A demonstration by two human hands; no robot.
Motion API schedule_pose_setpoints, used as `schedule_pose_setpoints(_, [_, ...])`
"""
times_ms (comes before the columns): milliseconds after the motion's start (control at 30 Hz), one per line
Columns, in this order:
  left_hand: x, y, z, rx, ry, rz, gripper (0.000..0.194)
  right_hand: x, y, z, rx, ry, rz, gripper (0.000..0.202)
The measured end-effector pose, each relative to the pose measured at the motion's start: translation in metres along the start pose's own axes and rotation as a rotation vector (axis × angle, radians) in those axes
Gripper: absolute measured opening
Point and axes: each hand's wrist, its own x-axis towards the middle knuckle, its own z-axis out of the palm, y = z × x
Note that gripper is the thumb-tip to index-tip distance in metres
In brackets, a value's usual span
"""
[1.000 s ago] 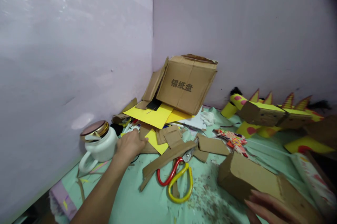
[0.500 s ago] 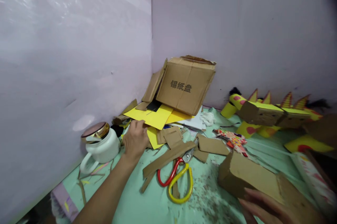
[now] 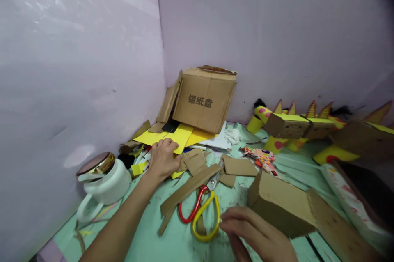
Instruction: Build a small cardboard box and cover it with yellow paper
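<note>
A lid (image 3: 96, 162) is topping a white mug (image 3: 111, 184), hiding its inside, as a cardboard box (image 3: 203, 99) is leaning behind yellow paper (image 3: 180, 132). The left hand (image 3: 164, 157) is reaching over that paper, its grip impossible to tell; the right hand (image 3: 257, 231) is hovering, fingers loosely spread, beside scissors (image 3: 212, 184). Cardboard scraps (image 3: 192, 184) are lying between.

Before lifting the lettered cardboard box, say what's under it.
Yellow sheets, a black piece and white paper show along the cardboard box's lower edge. How far they reach beneath, and anything else there, is covered.
</note>
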Motion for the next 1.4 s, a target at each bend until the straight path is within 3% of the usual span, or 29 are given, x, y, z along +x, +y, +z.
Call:
schedule_pose_setpoints(100, [0.007,-0.002,0.0,-0.046,-0.023,-0.047,0.014,0.036,-0.015,0.024,0.23,0.089,0.137,0.025])
schedule_pose_setpoints(233, [0.012,-0.016,0.001,-0.162,-0.037,-0.119,0.017,0.073,-0.002,0.063,0.497,0.128,0.689,0.015])
schedule_pose_setpoints(333, [0.011,-0.027,0.004,-0.241,-0.033,-0.137,0.016,0.098,0.02,0.095,0.963,0.238,1.136,0.013])
schedule_pose_setpoints(400, [0.01,-0.031,0.006,-0.277,-0.021,-0.134,0.017,0.113,0.03,0.113,1.07,0.227,1.228,0.009])
schedule_pose_setpoints(600, [0.006,-0.032,0.007,-0.329,0.018,-0.076,0.033,0.134,0.037,0.131,1.172,0.212,1.306,0.007])
schedule_pose_setpoints(900, [0.003,-0.026,0.012,-0.306,0.013,-0.003,0.025,0.125,0.043,0.141,1.193,0.249,1.29,0.024])
schedule_pose_setpoints(1100, [0.001,-0.024,0.012,-0.268,-0.003,-0.004,0.022,0.121,0.048,0.151,1.162,0.255,1.271,0.022])
schedule_pose_setpoints(1400, [0.001,-0.022,0.012,-0.257,-0.001,0.004,0.019,0.12,0.05,0.149,1.159,0.228,1.269,0.018])
